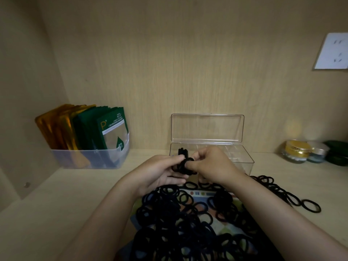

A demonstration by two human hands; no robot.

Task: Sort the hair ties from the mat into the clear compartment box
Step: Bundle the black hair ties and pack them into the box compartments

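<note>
A large heap of black hair ties [180,219] covers a patterned mat [202,197] in front of me. Both my hands hold a small bundle of black hair ties [183,166] just above the heap, in front of the clear compartment box [243,157]. My left hand [160,172] grips the bundle from the left. My right hand [211,164] pinches it from the right, thumb through the loops. The box stands open with its lid [207,128] upright. A few black ties [182,151] stand in its leftmost compartment.
A translucent bin [90,159] of green and gold sachets stands at the back left. Small jars [297,151] sit at the far right. Loose hair ties [310,205] trail off the mat to the right. Wooden walls close in behind and left, and a wall socket [333,51] is upper right.
</note>
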